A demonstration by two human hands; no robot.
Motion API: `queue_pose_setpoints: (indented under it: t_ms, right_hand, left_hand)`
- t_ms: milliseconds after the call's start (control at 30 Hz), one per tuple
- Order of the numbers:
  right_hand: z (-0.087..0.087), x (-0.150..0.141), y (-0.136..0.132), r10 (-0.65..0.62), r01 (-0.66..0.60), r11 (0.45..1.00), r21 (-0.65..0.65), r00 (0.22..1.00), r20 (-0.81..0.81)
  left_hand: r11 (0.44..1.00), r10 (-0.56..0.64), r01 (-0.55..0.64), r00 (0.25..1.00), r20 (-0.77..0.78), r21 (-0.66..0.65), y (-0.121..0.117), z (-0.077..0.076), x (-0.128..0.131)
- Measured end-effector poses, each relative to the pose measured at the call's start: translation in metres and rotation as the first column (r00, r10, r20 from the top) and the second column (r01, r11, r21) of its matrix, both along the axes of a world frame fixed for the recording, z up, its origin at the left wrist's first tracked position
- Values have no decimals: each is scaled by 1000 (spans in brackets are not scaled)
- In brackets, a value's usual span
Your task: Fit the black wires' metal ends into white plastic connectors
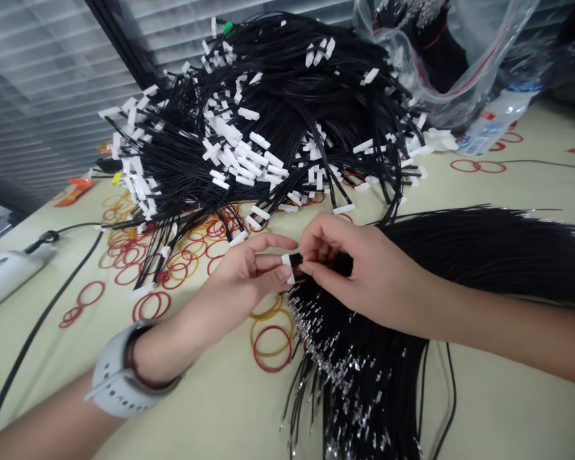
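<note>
My left hand (pixel 252 271) pinches a small white connector (pixel 287 267) between thumb and fingers, with the forefinger stretched over it. My right hand (pixel 359 268) pinches the end of a black wire (pixel 297 259) that meets the connector. Both hands hover over a bundle of loose black wires with bare metal terminals (pixel 364 383) that runs off to the right. A grey watch (pixel 117 374) sits on my left wrist.
A big heap of black wires fitted with white connectors (pixel 268 128) fills the table's far middle. Red and yellow rubber bands (pixel 172 255) lie scattered at the left. A white power strip (pixel 4 275) and its cable sit far left. Plastic bags (pixel 460 57) stand at the back right.
</note>
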State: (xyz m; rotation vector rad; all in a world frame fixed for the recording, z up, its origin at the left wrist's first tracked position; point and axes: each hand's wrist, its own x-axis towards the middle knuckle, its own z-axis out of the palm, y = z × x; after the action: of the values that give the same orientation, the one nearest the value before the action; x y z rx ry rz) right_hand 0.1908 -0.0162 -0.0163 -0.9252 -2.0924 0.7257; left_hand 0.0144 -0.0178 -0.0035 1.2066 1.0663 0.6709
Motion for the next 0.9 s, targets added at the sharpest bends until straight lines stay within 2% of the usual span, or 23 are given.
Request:
queue_pose_setpoints:
  t_ms: [133, 267, 333, 467, 533, 633, 700, 767, 833, 900]
  right_hand:
    - [-2, -2, -4, -33, 30, 995, 97, 999, 31]
    - [-4, -1, -5, -7, 2, 982, 190, 1000, 27]
    - [-2, 0, -2, 7, -13, 983, 183, 999, 32]
    - [7, 4, 6, 12, -17, 998, 58, 997, 80]
    - [11, 6, 8, -24, 14, 998, 64, 989, 144]
    - [18, 10, 10, -123, 70, 977, 199, 957, 264]
    - [25, 15, 11, -142, 48, 956, 291, 940, 310]
    - [33, 20, 13, 0, -103, 961, 258, 928, 373]
    - [40, 24, 12, 234, -297, 952, 69, 858, 458]
    - [44, 25, 10, 391, -372, 917, -144, 769, 505]
  left_hand:
    - [999, -13, 12, 1000, 10, 31, -2, 0, 3]
    - [997, -31, 30, 999, 8, 72, -4, -2, 4]
    - [996, -30, 29, 999, 17, 86, -5, -2, 5]
    - [995, 50, -53, 998, 33, 79, -4, 0, 8]
    - [994, 78, -80, 996, 32, 76, -4, 1, 8]
    - [995, 73, -74, 997, 17, 74, -4, 2, 7]
    - [996, 52, -51, 999, -10, 70, -3, 2, 4]
    - [997, 26, -23, 999, -41, 79, -3, 3, 2]
    - [995, 13, -7, 998, -59, 97, -2, 4, 0]
    - [995, 10, -3, 998, -67, 103, -3, 4, -1]
